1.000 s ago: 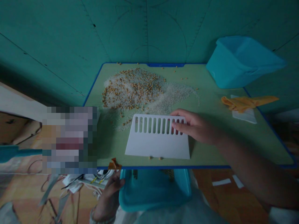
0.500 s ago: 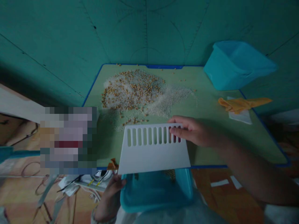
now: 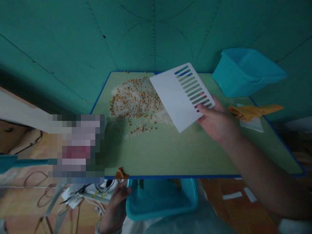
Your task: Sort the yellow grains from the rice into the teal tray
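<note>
Right of centre, the right hand [image 3: 218,122] was closed on the slotted end of a tilted white scraper [image 3: 172,100], which partly hid the bean-strewn pile [image 3: 135,100] at upper centre. At bottom centre, the curled left hand [image 3: 117,200] gripped the left rim of a blue tray [image 3: 162,206].

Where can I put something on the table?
The table's front middle looks bare, between loose grains, blue front edge and right forearm. Back left is crowded with the grain pile, right side with orange cloth and blue bin.
</note>
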`<state>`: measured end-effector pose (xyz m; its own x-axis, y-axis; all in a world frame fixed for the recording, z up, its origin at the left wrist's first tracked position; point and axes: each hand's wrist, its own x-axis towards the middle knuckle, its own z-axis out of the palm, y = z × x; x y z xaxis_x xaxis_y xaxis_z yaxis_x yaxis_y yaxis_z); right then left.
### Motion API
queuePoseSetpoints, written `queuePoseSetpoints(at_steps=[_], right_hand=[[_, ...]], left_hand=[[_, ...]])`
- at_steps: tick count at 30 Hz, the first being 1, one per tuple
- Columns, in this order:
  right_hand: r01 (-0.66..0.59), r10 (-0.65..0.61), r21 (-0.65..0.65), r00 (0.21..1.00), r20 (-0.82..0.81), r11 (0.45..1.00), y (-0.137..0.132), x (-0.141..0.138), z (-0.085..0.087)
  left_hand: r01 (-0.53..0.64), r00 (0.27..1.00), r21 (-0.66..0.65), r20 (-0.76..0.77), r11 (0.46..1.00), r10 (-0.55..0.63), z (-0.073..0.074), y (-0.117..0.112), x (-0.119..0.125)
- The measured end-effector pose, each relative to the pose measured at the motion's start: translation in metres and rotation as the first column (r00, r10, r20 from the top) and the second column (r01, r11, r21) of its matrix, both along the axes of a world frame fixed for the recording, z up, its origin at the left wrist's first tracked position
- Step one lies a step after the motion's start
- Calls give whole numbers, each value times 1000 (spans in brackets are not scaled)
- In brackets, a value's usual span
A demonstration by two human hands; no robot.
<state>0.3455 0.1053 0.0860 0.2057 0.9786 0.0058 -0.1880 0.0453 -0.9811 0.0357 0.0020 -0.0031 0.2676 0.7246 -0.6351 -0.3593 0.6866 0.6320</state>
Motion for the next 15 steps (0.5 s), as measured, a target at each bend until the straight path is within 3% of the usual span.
queuePoseSetpoints(at_steps=[6, 15], right_hand=[[33, -31, 13, 992, -124, 999, 3, 4, 2], [102, -102, -7, 995, -15, 995, 9, 7, -14]], left_hand=[[-19, 1000, -14, -18, 1000, 18, 7, 3, 4], [-5, 1000, -8, 2, 1000, 5, 7, 2, 5]])
